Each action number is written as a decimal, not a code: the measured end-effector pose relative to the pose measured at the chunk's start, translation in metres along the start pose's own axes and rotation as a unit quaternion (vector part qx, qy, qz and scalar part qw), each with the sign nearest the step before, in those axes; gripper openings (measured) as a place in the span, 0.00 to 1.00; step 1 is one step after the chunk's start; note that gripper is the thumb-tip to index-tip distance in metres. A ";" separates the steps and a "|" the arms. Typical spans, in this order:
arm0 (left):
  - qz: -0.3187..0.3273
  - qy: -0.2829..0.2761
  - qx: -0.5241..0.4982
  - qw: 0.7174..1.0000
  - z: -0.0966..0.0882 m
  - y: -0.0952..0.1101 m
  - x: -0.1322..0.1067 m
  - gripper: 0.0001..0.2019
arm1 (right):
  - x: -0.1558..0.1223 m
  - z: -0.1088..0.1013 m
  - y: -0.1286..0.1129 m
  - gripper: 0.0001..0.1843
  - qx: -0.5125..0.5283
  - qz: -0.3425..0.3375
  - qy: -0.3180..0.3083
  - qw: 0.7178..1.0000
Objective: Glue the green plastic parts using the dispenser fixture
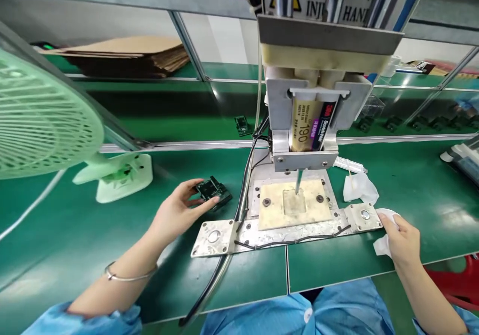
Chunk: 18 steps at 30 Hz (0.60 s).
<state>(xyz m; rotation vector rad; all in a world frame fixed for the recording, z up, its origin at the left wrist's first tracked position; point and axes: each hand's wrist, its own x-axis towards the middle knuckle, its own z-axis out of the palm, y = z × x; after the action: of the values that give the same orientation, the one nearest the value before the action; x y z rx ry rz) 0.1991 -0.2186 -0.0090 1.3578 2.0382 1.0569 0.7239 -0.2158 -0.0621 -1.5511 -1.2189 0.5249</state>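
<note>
My left hand (178,209) closes thumb and fingers on a small black plastic part (211,191) lying on the green mat, left of the metal base plate (220,236). My right hand (401,239) grips a crumpled white tissue (381,245) beside the plate's right end. Between the hands stands a glue dispensing machine with a 3M cartridge (312,127). Its thin nozzle (299,181) points down into the recess of a tan fixture block (292,205).
A pale green fan (45,120) stands at the left with its white cord. Black cables (239,195) run down from the machine across the plate. Another crumpled tissue (359,187) and a syringe lie right of the fixture. Cardboard (127,55) lies on the far shelf.
</note>
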 end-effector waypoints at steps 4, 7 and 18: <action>-0.015 0.014 -0.065 0.998 0.004 0.012 0.003 0.41 | -0.001 0.000 -0.004 0.29 -0.003 -0.009 0.009 1.000; -0.013 0.069 -0.136 0.988 -0.005 0.039 -0.003 0.42 | -0.001 0.000 -0.010 0.31 -0.012 -0.012 0.016 1.000; -0.120 -0.385 -0.216 0.889 0.043 0.134 -0.069 0.31 | -0.003 -0.001 -0.015 0.33 0.019 -0.034 0.025 0.999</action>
<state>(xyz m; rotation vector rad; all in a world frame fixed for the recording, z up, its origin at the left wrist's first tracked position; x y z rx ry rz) 0.3324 -0.2382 0.0708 1.0194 1.2424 0.6468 0.7172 -0.2204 -0.0492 -1.4771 -1.2127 0.4604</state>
